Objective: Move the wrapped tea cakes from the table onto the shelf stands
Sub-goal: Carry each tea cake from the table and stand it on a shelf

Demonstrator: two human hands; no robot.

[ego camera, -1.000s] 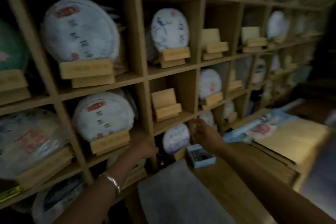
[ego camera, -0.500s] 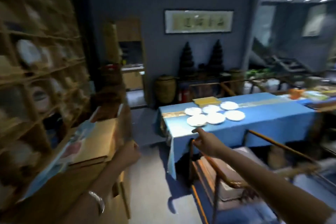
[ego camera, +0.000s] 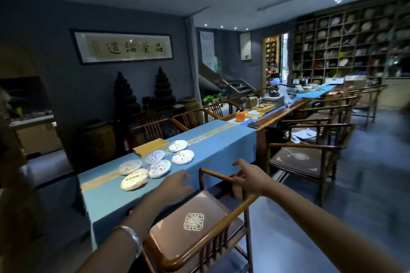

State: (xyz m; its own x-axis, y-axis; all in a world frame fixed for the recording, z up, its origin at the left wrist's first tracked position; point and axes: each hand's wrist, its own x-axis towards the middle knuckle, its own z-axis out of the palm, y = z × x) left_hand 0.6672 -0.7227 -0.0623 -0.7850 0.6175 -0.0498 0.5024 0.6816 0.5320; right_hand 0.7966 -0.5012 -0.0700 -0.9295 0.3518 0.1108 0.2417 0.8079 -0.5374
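Note:
Several round wrapped tea cakes [ego camera: 158,168] lie flat in a cluster on the blue cloth of the long table [ego camera: 221,146]. The nearest one is yellowish [ego camera: 134,182], the others white with red marks. My left hand [ego camera: 175,185], with a silver bracelet on its wrist, reaches out empty with relaxed fingers just right of the nearest cakes. My right hand [ego camera: 250,176] is stretched forward, empty, fingers loosely spread, over the back rail of a wooden chair. The shelf I faced before is out of view.
A wooden armchair [ego camera: 206,228] with a brown cushion stands between me and the table. A flat yellow box [ego camera: 150,146] lies behind the cakes. More chairs [ego camera: 310,157] line the table's right side. A cubby shelf wall [ego camera: 346,46] fills the far right.
My view swung from the tea cake shelf round to the room and the table. Both hands, empty throughout, now reach toward the cakes, which are much closer.

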